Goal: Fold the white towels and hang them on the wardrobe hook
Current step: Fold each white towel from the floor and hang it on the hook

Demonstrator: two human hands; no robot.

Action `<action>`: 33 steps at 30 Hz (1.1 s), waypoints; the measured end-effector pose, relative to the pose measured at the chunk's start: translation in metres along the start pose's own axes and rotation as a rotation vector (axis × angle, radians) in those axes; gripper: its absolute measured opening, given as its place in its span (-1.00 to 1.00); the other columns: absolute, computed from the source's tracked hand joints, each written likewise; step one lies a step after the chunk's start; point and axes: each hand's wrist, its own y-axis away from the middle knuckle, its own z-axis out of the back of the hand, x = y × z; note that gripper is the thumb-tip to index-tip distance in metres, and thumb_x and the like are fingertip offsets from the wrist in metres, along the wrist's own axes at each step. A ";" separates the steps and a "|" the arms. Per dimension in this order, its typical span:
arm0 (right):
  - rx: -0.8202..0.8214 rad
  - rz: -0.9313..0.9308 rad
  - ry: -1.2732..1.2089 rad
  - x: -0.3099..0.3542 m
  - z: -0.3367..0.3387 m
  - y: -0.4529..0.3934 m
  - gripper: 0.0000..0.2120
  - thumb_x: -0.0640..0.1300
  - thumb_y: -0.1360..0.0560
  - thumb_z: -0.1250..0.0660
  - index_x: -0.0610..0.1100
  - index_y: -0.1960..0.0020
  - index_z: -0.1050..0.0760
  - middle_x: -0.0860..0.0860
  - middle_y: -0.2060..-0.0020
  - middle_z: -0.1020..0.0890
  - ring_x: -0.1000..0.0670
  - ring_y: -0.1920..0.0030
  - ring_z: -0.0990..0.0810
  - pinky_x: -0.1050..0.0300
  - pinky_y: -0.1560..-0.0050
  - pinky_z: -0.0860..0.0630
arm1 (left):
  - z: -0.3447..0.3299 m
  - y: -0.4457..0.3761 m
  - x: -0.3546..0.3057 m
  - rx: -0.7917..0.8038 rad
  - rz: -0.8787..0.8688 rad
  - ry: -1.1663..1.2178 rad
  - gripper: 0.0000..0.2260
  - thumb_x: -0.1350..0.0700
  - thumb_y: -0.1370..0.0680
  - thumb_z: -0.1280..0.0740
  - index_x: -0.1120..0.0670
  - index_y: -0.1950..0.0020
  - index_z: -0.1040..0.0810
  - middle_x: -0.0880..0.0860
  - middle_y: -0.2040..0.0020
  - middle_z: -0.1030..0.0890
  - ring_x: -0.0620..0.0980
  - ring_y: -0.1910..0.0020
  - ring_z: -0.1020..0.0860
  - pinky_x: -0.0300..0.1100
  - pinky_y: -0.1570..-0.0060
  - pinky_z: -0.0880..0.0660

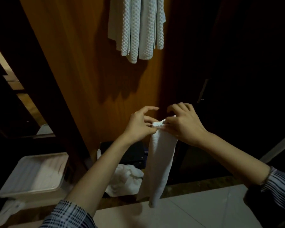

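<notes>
Seen from a head-worn camera, looking down along two bare forearms in rolled plaid sleeves. Held up in mid-air near the centre, a white towel [161,155], folded lengthwise into a narrow strip, hanging limp from its top edge toward the pale floor [196,209]. Left hand [139,125] pinching the top left corner between thumb and fingertips, other fingers spread. Right hand [183,123] curled over the top right corner, thumb and fingers closed on the cloth, both hands almost touching.

Farther off and higher, hung towels [136,28] draped flat against an orange-brown wooden wardrobe panel [82,76]; waffle-knobbed weave, thick hemmed ends, several layers overlapping. Hook itself out of sight above the frame.

Lower down, between the forearms, a crumpled towel [125,180] heaped loosely at the wardrobe base, soft and rumpled. Near left, a pale plastic tub [15,190], rectangular with rounded corners and smooth walls.

Likely trouble from here: soft, floppy cloth gripped only at the top edge, so the fold could slide open or a corner slip free on the lift. Also likely, an already crowded hook leaving little purchase, with a new towel sliding off or dragging a neighbour down
</notes>
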 end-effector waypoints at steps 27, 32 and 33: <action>0.118 -0.193 -1.034 0.022 0.007 -0.011 -0.88 -0.22 -0.53 -0.31 -0.21 -0.04 -0.55 -0.06 0.07 -0.63 -0.02 0.01 -0.60 -0.04 -0.03 -0.53 | 0.028 0.029 0.034 0.122 0.080 0.243 -0.45 0.29 -0.35 -0.48 -0.12 -0.23 -0.42 -0.05 -0.12 -0.60 -0.06 -0.14 -0.58 -0.29 0.03 -0.54; 0.105 -0.131 -1.127 0.016 0.031 -0.029 -0.87 -0.25 -0.48 -0.36 -0.09 -0.01 -0.55 0.02 0.11 -0.62 0.03 0.08 -0.61 0.12 0.05 -0.53 | 0.012 0.039 0.049 0.239 0.397 0.224 -0.67 0.04 -0.21 -0.58 -0.11 0.12 -0.55 -0.28 0.26 -0.63 -0.35 0.21 -0.60 -0.49 0.33 -0.48; 0.065 -0.146 -1.168 0.014 0.035 -0.033 -0.85 -0.26 -0.46 -0.38 -0.07 0.00 -0.54 0.00 0.10 -0.61 -0.01 0.10 -0.61 0.12 0.08 -0.54 | 0.010 0.039 0.052 0.266 0.436 0.234 -0.60 -0.06 -0.14 -0.59 -0.12 0.11 -0.55 -0.27 0.20 -0.61 -0.35 0.20 -0.58 -0.47 0.30 -0.49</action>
